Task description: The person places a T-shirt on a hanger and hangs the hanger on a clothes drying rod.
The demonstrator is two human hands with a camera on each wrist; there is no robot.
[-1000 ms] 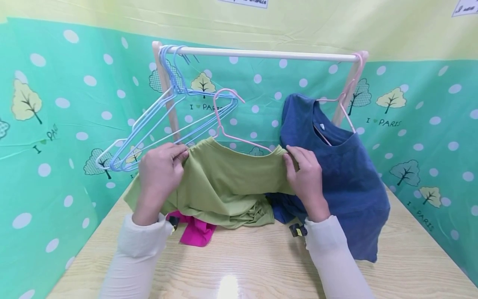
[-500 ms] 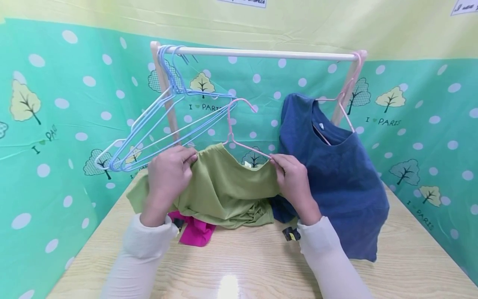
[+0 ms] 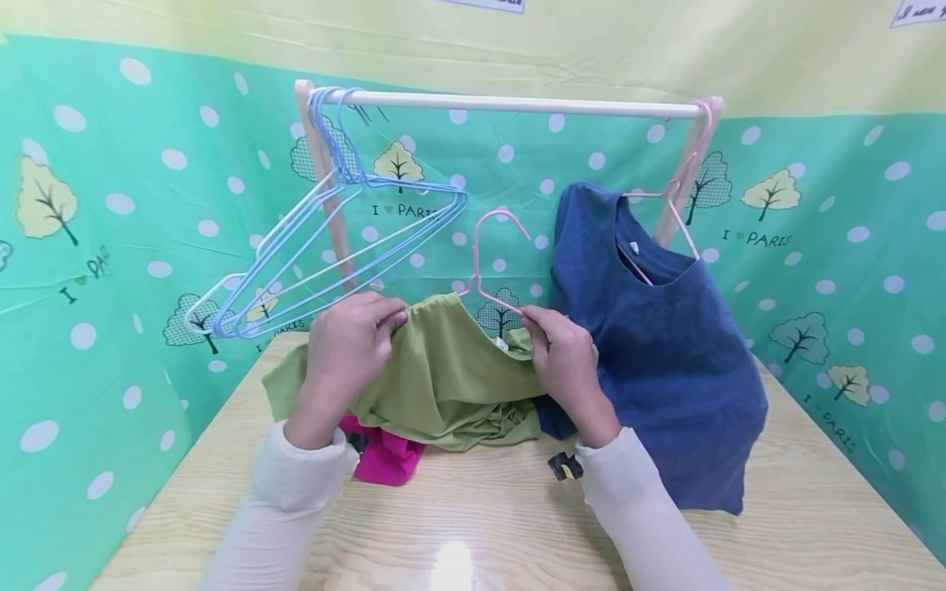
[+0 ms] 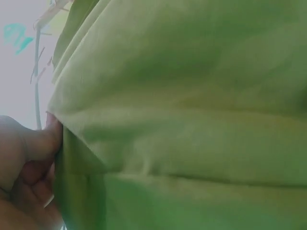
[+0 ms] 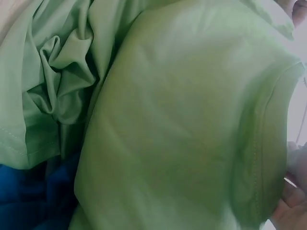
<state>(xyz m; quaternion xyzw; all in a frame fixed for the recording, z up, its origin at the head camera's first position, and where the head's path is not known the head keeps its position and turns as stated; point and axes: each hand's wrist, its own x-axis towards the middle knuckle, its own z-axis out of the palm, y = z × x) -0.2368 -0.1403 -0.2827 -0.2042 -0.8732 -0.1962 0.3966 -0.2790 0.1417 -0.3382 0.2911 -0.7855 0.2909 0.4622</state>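
A green T-shirt (image 3: 458, 369) is held up off the table by its top edge, its lower part bunched. My left hand (image 3: 346, 349) pinches the shirt's left shoulder; in the left wrist view the thumb (image 4: 45, 143) presses the cloth. A pink clothes hanger (image 3: 476, 258) rises from the neckline, hook upward, its left arm hidden inside the shirt. My right hand (image 3: 565, 357) pinches the hanger's right arm at the neckline; whether it also grips cloth I cannot tell. In the right wrist view, its fingers (image 5: 292, 206) lie beside the collar (image 5: 261, 158).
A rack with a white rail (image 3: 510, 103) stands behind. Several blue and white hangers (image 3: 332, 213) hang at its left end. A navy T-shirt (image 3: 665, 353) hangs on a pink hanger at the right. Magenta cloth (image 3: 388, 460) lies under the green shirt on the wooden table (image 3: 458, 525).
The pink hanger has moved right and down. My left hand has shifted right with the shoulder. My right hand has moved left, from the shirt's right shoulder to the hanger arm at the neckline.
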